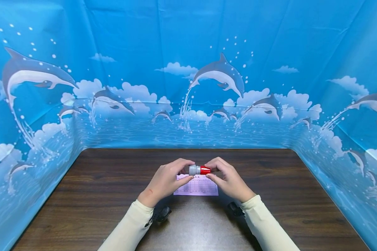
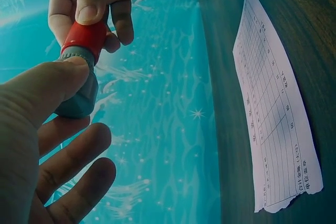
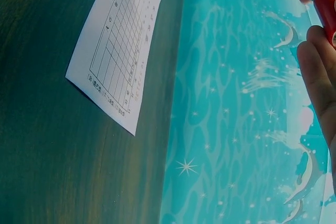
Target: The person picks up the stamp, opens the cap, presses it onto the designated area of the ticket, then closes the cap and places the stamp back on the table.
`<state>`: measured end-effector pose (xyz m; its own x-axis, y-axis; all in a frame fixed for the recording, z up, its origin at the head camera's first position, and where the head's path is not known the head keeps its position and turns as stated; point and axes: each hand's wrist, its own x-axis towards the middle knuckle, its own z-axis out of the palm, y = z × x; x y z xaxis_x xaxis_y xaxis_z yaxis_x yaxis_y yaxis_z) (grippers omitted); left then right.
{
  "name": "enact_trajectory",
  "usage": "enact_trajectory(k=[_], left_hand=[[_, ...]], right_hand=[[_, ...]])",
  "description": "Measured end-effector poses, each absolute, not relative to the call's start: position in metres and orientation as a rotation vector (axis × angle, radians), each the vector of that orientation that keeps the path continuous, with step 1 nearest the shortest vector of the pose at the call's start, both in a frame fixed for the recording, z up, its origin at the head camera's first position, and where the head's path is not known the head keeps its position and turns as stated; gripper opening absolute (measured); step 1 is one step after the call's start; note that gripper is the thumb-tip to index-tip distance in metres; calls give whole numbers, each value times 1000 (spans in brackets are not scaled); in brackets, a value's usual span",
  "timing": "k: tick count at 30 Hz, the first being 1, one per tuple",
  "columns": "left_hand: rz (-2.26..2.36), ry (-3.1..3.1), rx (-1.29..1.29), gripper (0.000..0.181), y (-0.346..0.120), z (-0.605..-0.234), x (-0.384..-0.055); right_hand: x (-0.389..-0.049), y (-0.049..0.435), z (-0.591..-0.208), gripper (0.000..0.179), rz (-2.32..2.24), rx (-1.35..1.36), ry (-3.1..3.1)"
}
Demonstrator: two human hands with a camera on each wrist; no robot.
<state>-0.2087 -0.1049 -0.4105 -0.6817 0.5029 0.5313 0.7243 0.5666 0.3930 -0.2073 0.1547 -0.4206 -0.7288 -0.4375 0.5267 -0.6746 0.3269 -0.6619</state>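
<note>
Both hands hold a small red-and-grey stamp (image 1: pixel 204 170) level above the table. My left hand (image 1: pixel 166 179) pinches its wider grey end between thumb and fingers. From the other side, my right hand (image 1: pixel 231 178) grips the red end. In the left wrist view, the left thumb (image 2: pixel 71 74) presses by the ridged grey collar, while the other left fingers spread away below. Only part of the stamp (image 3: pixel 326 9) and some right-hand fingers show at the right wrist view's edge. Beneath and just nearer than the stamp lies a pink printed form (image 1: pixel 196 189) with ruled boxes.
The dark wood-grain table (image 1: pixel 81 209) reaches back to a blue dolphin-print curtain (image 1: pixel 138 122), which rises along its back and both sides. Black wrist cameras (image 1: pixel 161 214) are strapped beneath the forearms. One short edge of the form (image 2: pixel 289 203) looks torn.
</note>
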Motion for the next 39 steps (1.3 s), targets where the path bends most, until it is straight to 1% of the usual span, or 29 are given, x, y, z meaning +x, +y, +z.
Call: enact_trajectory(k=[20, 29, 39], left_hand=[[-882, -2437, -1003, 45, -106, -409, -207], [-803, -2415, -986, 43, -105, -410, -207], [-881, -2458, -1013, 44, -105, -409, -208]], right_hand=[[-207, 153, -421, 41, 1317, 964, -2370], [-207, 153, -421, 38, 1324, 985, -2336], [-207, 153, -420, 39, 1312, 982, -2341]])
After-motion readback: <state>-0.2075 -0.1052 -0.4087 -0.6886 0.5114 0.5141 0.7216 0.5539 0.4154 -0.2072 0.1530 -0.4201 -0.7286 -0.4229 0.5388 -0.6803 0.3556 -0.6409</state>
